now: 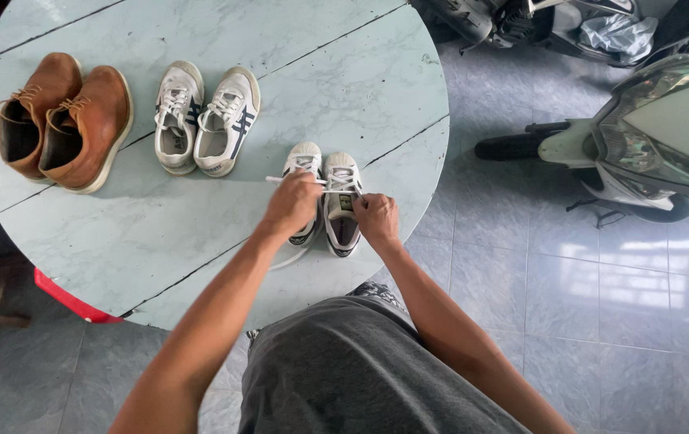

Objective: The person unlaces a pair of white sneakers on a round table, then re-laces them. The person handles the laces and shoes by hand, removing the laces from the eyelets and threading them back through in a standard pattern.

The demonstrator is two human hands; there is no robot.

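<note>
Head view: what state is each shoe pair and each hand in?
Small white sneakers: side by side, laces being pulled.
Left hand: closed on a white lace.
Right hand: gripping lace.
White striped sneakers: laced, untouched.
Brown leather shoes: laced, untouched.

Six shoes are counted on the one round tabletop (200, 233): two brown leather shoes (63, 116) far left, two white sneakers (204, 116) in the middle, two small white sneakers (324, 193) nearest. Two hands and two scooters (650, 137) are seen.
</note>
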